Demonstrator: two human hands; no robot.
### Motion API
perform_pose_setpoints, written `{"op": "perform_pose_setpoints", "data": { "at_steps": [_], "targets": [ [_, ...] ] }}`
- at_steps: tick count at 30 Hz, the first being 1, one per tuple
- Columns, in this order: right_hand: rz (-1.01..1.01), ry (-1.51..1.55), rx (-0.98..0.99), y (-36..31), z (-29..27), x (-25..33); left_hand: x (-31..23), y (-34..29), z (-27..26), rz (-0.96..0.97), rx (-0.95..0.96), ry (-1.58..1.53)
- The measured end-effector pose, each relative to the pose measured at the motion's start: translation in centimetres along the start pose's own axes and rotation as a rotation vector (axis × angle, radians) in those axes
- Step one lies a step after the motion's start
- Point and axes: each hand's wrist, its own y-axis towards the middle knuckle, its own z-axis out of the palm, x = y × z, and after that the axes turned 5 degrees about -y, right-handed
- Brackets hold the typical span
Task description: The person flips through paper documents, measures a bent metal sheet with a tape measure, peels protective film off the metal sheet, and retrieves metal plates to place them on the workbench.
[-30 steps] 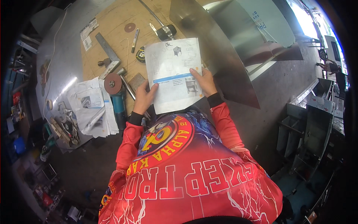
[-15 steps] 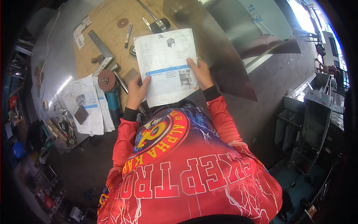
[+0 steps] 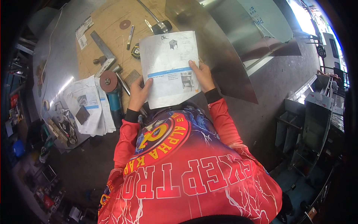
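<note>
Between my two hands I hold a white printed sheet of paper (image 3: 167, 89) with a small drawing, a blue band and a photo on it. My left hand (image 3: 140, 93) pinches its left edge with the thumb on top. On the right edge, my right hand (image 3: 202, 76) grips with its thumb over the front and the fingers behind. Just left of the sheet lie an angle grinder (image 3: 115, 102) with a reddish disc, a hammer (image 3: 121, 76) and a tape measure (image 3: 135, 51). A marker (image 3: 130, 37) rests farther up.
Cardboard (image 3: 108, 20) covers part of the metal table (image 3: 59, 56). A steel square (image 3: 101, 44), a loose disc (image 3: 125, 24) and a stack of papers (image 3: 91, 121) lie there. Large bent sheet metal (image 3: 212, 48) stands at the right. Metal cabinet parts (image 3: 313, 123) sit on the floor beyond.
The sheet and both hands have shifted slightly right and down in the picture. More of the tape measure shows now. My grip on the paper is the same.
</note>
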Motion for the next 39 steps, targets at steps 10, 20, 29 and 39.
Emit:
{"op": "perform_pose_setpoints", "data": {
  "at_steps": [10, 20, 29, 39],
  "targets": [
    [0.055, 0.009, 0.011, -0.4, -0.1, 0.3, -0.8, -0.5, 0.3, -0.006, -0.043, 0.005],
    [0.076, -0.023, 0.126, -0.1, -1.6, -1.4, -0.8, -2.8, 2.2, -0.029, -0.124, 0.053],
    [0.068, -0.045, 0.315, 0.4, -0.8, -2.2, -1.6, -7.4, 2.4, -0.224, -0.205, 0.133],
    [0.024, -0.15, 0.38, -2.3, 2.2, -1.2, -2.9, -8.8, -0.3, -0.079, -0.378, -0.045]
  ]
}}
